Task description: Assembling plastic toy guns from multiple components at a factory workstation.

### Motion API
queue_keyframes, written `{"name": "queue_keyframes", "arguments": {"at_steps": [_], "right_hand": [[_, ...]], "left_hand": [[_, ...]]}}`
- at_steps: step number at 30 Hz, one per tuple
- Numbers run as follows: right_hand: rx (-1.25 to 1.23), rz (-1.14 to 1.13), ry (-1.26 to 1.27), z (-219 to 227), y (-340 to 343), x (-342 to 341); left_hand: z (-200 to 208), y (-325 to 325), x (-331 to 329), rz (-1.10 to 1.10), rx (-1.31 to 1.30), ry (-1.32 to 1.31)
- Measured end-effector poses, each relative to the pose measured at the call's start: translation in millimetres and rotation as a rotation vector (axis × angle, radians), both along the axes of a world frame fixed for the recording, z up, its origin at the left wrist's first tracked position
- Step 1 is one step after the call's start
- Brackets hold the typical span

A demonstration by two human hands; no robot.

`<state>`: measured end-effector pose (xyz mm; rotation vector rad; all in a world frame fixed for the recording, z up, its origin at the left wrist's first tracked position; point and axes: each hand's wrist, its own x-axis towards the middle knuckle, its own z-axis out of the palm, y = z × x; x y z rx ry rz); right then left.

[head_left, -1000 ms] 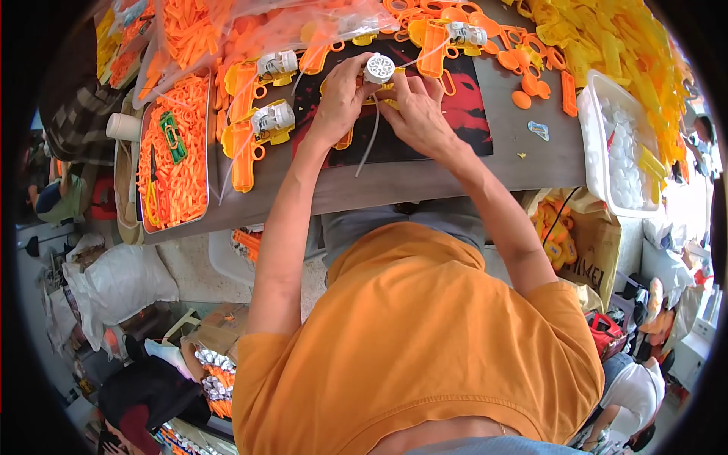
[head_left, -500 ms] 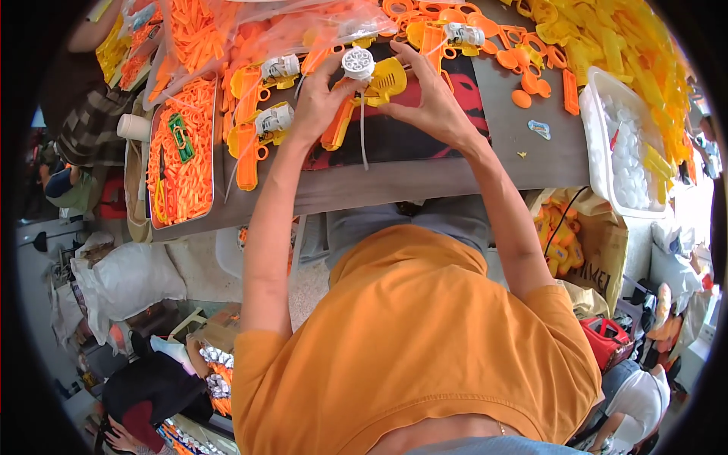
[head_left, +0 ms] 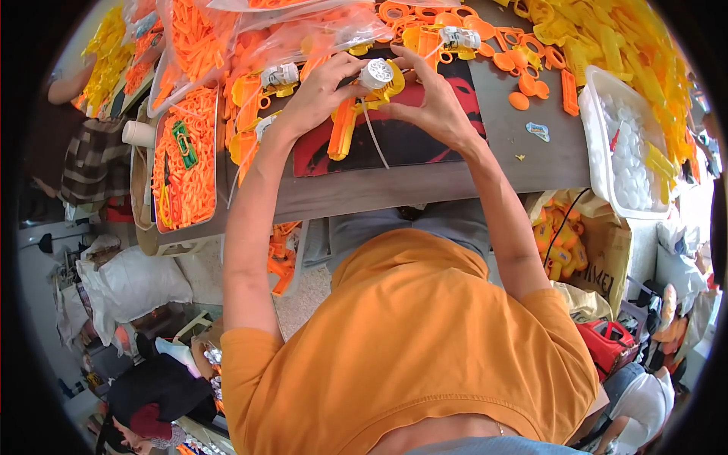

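Between my hands, over the table, is an orange-and-yellow toy gun with a round white cylinder and a thin pale strip hanging from it. My left hand is closed on it from the left, its fingers against the cylinder. From the right, my right hand curves thumb and forefinger round the yellow part; its other fingertips are partly hidden. Underneath lies a black-and-red mat. Similar toy guns with white cylinders lie close by, one near the left hand and another beyond the right.
An orange-filled tray at the left holds a green tool. A white bin of clear pieces stands at the right beside piled yellow parts. Loose orange discs lie at the back right. People are nearby.
The toy gun's white cylinder has shifted slightly right and turned. My left hand has moved right with it, fingers now reaching further over the top. My right hand stays nearly in place.
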<state>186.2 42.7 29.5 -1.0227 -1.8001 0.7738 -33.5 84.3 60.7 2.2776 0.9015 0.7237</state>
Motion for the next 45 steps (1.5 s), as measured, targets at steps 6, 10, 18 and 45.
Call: {"name": "queue_keyframes", "arguments": {"at_steps": [6,10,18,45], "right_hand": [[-0.024,0.002,0.033,1.7,0.9,-1.3],[-0.023,0.002,0.083,0.5,0.3,-5.3],[0.010,-0.089,-0.064,11.9,-5.4,-14.2],[0.450,-0.099,-0.494,-14.2,114.3,59.3]], "left_hand": [[-0.9,2.7,1.5,-0.030,0.062,0.042],[-8.6,1.2,4.3,0.021,0.124,0.065],[15.3,-6.5,10.6,0.090,0.021,0.003],[-60.5,-44.4,31.9,0.306,0.344,0.029]]}}
